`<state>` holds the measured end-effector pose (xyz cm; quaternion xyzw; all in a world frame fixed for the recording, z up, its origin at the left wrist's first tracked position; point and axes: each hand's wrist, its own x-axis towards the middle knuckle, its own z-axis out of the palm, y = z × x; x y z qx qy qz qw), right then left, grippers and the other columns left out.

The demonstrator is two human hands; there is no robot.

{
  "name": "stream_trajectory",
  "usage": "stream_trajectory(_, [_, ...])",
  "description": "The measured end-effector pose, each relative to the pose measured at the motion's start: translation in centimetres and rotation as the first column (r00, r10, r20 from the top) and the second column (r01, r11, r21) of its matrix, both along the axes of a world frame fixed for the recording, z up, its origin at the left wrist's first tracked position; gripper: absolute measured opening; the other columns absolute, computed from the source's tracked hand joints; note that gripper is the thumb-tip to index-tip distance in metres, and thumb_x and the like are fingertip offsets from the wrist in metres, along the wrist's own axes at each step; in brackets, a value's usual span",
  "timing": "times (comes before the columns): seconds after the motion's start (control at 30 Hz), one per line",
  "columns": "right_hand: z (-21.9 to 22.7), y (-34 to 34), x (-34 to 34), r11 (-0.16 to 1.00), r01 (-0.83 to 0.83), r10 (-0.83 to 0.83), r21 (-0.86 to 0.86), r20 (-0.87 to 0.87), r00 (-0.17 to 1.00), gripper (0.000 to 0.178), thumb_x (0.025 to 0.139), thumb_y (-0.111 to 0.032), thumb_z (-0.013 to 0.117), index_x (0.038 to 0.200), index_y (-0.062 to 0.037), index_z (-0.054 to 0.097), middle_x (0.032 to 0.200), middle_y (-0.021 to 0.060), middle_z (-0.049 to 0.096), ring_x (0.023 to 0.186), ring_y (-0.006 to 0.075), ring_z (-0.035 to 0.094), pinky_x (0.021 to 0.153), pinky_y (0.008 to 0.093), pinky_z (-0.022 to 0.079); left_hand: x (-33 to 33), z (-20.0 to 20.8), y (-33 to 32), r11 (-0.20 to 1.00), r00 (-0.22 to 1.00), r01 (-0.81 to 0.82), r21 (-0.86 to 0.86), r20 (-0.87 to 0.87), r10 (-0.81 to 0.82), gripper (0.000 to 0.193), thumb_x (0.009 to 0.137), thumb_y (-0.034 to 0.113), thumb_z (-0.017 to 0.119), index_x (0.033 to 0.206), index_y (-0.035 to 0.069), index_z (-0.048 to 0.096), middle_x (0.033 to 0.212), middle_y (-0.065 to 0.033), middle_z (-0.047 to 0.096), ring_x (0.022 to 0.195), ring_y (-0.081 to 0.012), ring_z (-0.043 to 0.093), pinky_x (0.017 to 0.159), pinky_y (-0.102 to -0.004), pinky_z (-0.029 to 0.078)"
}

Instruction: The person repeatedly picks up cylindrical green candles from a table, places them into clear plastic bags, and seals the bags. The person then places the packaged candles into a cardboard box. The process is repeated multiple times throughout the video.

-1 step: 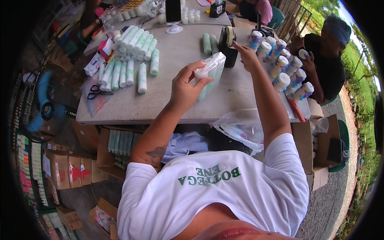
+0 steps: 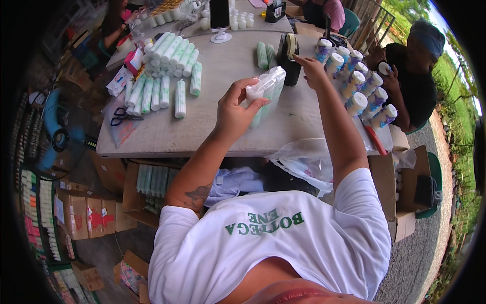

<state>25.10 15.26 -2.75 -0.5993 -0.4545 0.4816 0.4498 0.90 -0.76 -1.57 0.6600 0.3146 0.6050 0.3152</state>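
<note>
My left hand [image 2: 239, 101] is closed round a clear plastic bag [image 2: 273, 76] that holds pale green and white pillar candles [image 2: 259, 112], tilted above the table. At the far side of the bag stands a black tape dispenser [image 2: 292, 72] with a roll of tape [image 2: 290, 45]. My right hand [image 2: 313, 71] reaches to this dispenser, its fingertips pinched at the tape beside the roll; the tape's end is too small to make out. Two wrapped green candles [image 2: 262, 55] lie just behind the dispenser.
Left on the table [image 2: 202, 137] are a stack of wrapped candles [image 2: 172, 50] and scissors [image 2: 124, 116]. A phone on a stand [image 2: 219, 17] stands at the back. Decorated white candles [image 2: 357, 101] fill the right side, where a co-worker [image 2: 412, 71] holds one. A plastic bag [image 2: 306, 159] hangs at the front edge.
My right fingertips have shifted very slightly left at the tape dispenser. The fan's blades at the left have turned. My left hand and the bagged candles stay where they were.
</note>
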Motion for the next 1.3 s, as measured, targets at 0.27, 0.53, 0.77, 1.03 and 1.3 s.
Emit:
stream_trajectory(0.27, [-1.0, -2.8, -2.0, 0.966, 0.166, -0.104, 0.200, -0.286, 0.953, 0.014, 0.078, -0.013, 0.073, 0.084, -0.0041, 0.064, 0.085, 0.0022, 0.060, 0.083, 0.0105, 0.052, 0.073, 0.0250, 0.037, 0.4, -0.1, 0.8, 0.999, 0.997, -0.025, 0.038, 0.074, 0.022, 0.068, 0.072, -0.003, 0.075, 0.123, 0.006, 0.030, 0.117, -0.0195, 0.056, 0.101, -0.0210, 0.058, 0.086, -0.0336, 0.051])
stream_trajectory(0.53, [-2.6, -4.5, 0.4, 0.944, -0.024, 0.079, 0.328, -0.155, 0.985, 0.007, 0.083, -0.012, 0.068, 0.087, -0.0069, 0.064, 0.084, -0.0033, 0.062, 0.066, 0.0036, 0.048, 0.058, 0.0190, 0.032, 1.5, -0.5, 0.9, 0.989, 0.990, -0.123, 0.087, 0.082, 0.116, 0.072, 0.069, -0.003, 0.077, 0.123, 0.004, 0.030, 0.114, -0.0198, 0.057, 0.096, -0.0207, 0.059, 0.083, -0.0334, 0.053])
stream_trajectory(0.77, [6.2, -13.9, -4.1, 0.874, -0.352, 0.474, 0.334, -0.430, 0.768, 0.011, 0.087, -0.024, 0.064, 0.090, -0.0137, 0.064, 0.093, -0.0040, 0.064, 0.088, 0.0046, 0.051, 0.078, 0.0228, 0.032, 2.0, -0.9, 1.0, 0.982, 0.991, -0.135, 0.128, 0.040, 0.131, 0.076, 0.069, -0.001, 0.078, 0.127, 0.005, 0.029, 0.115, -0.0204, 0.057, 0.099, -0.0223, 0.061, 0.084, -0.0321, 0.052])
stream_trajectory(1.03, [5.7, -13.9, -4.9, 0.779, -0.508, 0.609, 0.367, -0.248, 0.754, 0.014, 0.089, -0.021, 0.063, 0.096, -0.0091, 0.063, 0.092, -0.0041, 0.062, 0.085, 0.0053, 0.051, 0.074, 0.0219, 0.035, 2.0, -1.0, 1.0, 0.983, 0.990, -0.142, 0.119, -0.003, 0.143, 0.078, 0.069, 0.001, 0.079, 0.129, 0.007, 0.030, 0.116, -0.0208, 0.057, 0.102, -0.0235, 0.061, 0.086, -0.0318, 0.051])
stream_trajectory(1.3, [7.4, -13.9, -5.6, 0.820, -0.529, 0.561, 0.220, -0.124, 0.818, 0.015, 0.087, -0.016, 0.065, 0.097, -0.0052, 0.065, 0.089, -0.0022, 0.063, 0.081, 0.0067, 0.051, 0.074, 0.0223, 0.037, 2.1, -0.9, 0.8, 0.957, 0.973, -0.208, 0.203, -0.053, 0.223, 0.074, 0.069, 0.002, 0.079, 0.129, 0.007, 0.037, 0.116, -0.0170, 0.058, 0.102, -0.0218, 0.061, 0.085, -0.0322, 0.052])
